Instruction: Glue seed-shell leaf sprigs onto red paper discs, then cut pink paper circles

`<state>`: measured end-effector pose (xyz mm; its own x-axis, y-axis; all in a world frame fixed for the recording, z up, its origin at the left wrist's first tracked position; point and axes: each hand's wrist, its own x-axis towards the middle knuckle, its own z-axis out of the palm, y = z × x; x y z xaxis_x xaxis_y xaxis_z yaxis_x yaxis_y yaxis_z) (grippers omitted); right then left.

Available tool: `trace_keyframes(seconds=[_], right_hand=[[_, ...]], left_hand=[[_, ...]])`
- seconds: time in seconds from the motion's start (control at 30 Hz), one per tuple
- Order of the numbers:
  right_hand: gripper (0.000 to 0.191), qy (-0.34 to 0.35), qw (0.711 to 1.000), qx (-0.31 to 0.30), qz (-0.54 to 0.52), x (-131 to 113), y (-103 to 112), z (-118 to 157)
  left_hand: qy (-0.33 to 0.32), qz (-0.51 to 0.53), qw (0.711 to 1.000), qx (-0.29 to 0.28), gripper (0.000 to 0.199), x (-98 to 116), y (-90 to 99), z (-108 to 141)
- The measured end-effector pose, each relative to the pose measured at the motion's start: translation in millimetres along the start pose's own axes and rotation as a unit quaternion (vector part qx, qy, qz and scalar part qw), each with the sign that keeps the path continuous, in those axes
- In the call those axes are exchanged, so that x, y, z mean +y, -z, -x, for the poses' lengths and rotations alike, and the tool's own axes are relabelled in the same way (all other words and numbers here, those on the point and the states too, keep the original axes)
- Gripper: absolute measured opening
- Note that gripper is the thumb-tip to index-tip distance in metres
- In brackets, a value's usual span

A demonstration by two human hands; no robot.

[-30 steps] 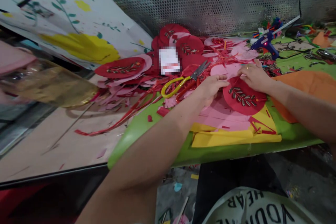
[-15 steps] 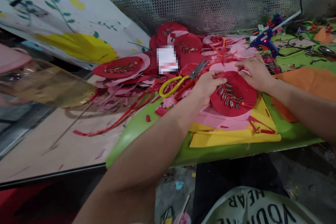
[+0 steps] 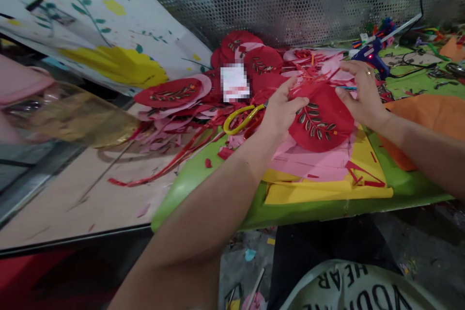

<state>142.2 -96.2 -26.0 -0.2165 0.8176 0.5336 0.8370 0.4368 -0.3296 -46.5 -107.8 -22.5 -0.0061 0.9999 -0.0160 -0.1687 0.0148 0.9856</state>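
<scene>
A red felt-like disc (image 3: 332, 111) bears dark seed-shaped pieces set out like a leafy branch. My left hand (image 3: 283, 109) holds its upper left edge, thumb on the front. By the upper right edge is my right hand (image 3: 365, 94), thumb and fingers spread apart, thumb close to or touching the disc. A thin blue stick (image 3: 350, 88) shows between that thumb and the fingers; whether it is held I cannot tell. Under the disc lie pink sheets (image 3: 312, 164) and a yellow sheet (image 3: 327, 195). Yellow-handled scissors (image 3: 238, 121) are partly behind my left hand.
Similar red decorated discs (image 3: 174, 93) are piled left and behind. A blue glue gun (image 3: 374, 58) with a lit red light stands at the back right, its cord trailing. Orange sheet (image 3: 432, 114) lies right. A perforated metal panel (image 3: 290, 0) closes off the back.
My right hand has opened its pinch, its fingers lifting away from the thumb. The disc's upper part has tilted up, and my left hand has shifted slightly left and up with it.
</scene>
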Motion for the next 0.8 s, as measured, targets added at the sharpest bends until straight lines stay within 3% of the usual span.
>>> trace_keyframes(seconds=[0.1, 0.23, 0.3, 0.37, 0.53, 0.73, 0.8], right_hand=[[0.037, -0.055, 0.980, 0.048, -0.187, 2.2, -6.6, -1.3], [0.016, -0.148, 0.873, -0.065, -0.460, -1.3, -16.0, -0.2], [0.012, -0.184, 0.822, -0.108, -0.527, -4.7, -17.5, 1.8], [0.011, -0.207, 0.796, -0.113, -0.558, -6.5, -17.5, 3.2], [0.010, -0.227, 0.788, -0.075, -0.568, -1.1, -19.1, 0.8], [0.006, -0.237, 0.771, -0.028, -0.590, 6.3, -22.5, -2.0], [0.011, -0.234, 0.778, -0.029, -0.582, 8.5, -23.3, -1.7]], left_hand=[[-0.054, 0.004, 0.998, 0.038, 0.057, 3.9, 1.1, -1.3], [-0.066, 0.016, 0.997, 0.048, 0.059, 6.1, 1.7, -2.6], [-0.059, 0.025, 0.997, 0.041, 0.061, 5.3, 2.1, -3.3], [-0.057, 0.036, 0.997, 0.033, 0.062, 3.4, 2.7, -4.6], [-0.042, 0.086, 0.995, 0.005, 0.045, -1.6, 4.1, -7.3], [0.046, 0.088, 0.995, -0.033, 0.012, -3.8, 1.7, -5.5], [0.065, 0.099, 0.992, -0.032, 0.009, -4.0, 0.6, -5.2]])
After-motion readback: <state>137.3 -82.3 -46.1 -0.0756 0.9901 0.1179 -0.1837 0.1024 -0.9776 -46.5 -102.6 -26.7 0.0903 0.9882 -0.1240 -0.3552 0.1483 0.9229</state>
